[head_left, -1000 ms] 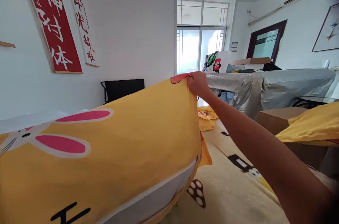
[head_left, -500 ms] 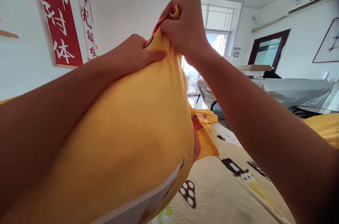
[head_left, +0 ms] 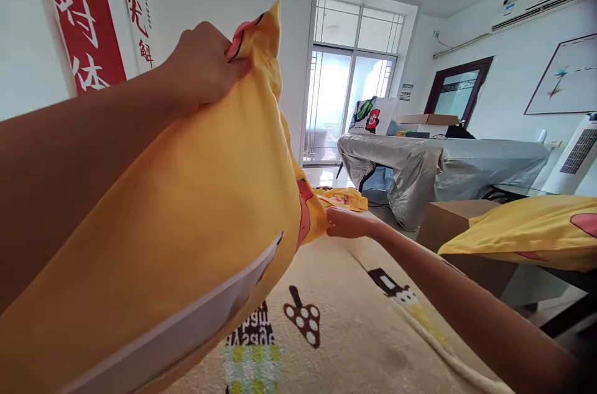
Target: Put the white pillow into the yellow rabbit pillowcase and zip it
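Pillow (head_left: 200, 195) in a yellow case is held up at a slant over a cream blanket (head_left: 354, 325), filling the left and middle of the view. The left hand (head_left: 205, 61) is clenched on its top corner, beside a pink patch (head_left: 236, 43), with the cloth bunched and a tip poking up past the grip. Lower down, the right hand (head_left: 347, 222) grasps another corner of the case on the far side. A white strip (head_left: 186, 325) shows along the near lower edge. Just behind the right hand lies what seems to be crumpled yellow cloth (head_left: 349, 197). A second yellow pillow (head_left: 527, 226) sits near a cardboard box (head_left: 450, 214), with a silver-covered table (head_left: 415, 179) farther back
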Motion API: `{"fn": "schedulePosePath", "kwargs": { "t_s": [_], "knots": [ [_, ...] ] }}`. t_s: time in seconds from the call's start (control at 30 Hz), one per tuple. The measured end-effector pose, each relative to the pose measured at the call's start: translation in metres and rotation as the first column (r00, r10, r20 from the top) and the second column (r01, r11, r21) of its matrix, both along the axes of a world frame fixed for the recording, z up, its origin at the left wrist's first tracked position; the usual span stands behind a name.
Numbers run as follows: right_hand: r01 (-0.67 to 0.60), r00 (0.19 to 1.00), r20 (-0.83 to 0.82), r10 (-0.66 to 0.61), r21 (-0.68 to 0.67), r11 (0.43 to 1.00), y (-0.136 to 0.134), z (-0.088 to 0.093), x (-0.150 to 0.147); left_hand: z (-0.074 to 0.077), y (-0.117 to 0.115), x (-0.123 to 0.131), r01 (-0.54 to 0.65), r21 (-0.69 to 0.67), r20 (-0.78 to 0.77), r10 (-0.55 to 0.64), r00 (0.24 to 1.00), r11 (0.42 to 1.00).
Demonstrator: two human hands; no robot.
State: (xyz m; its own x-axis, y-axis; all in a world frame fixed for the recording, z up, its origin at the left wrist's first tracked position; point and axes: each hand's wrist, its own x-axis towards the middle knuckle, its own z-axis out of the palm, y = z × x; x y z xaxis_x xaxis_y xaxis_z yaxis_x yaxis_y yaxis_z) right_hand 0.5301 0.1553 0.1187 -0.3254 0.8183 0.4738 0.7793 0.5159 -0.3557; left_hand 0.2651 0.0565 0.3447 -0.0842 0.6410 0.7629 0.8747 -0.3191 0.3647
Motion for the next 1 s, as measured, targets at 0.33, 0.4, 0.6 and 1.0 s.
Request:
{"fn": "schedulePosePath", "kwargs": {
  "t_s": [0.33,0.4,0.6,1.0],
  "knots": [
    [0.152,0.985,-0.077,-0.152,-0.011,0.988,0.021,-0.072,-0.031,-0.014,0.006,-0.014,-0.033,0.395,-0.039,0.053,0.998,0.918],
    [0.139,0.985,-0.093,-0.143,-0.045,0.989,0.032,-0.084,-0.029,-0.019,0.006,-0.015,0.029,0.327,-0.076,-0.005,0.997,0.945],
    [0.020,0.946,-0.325,-0.010,0.028,0.999,0.031,-0.032,-0.011,-0.023,0.017,-0.007,0.134,0.303,-0.003,-0.139,0.990,0.944],
    [0.148,0.764,-0.645,0.005,0.182,0.972,0.028,-0.067,-0.075,-0.106,0.017,-0.041,0.083,-0.117,-0.363,-0.120,0.924,0.990]
  ]
}}
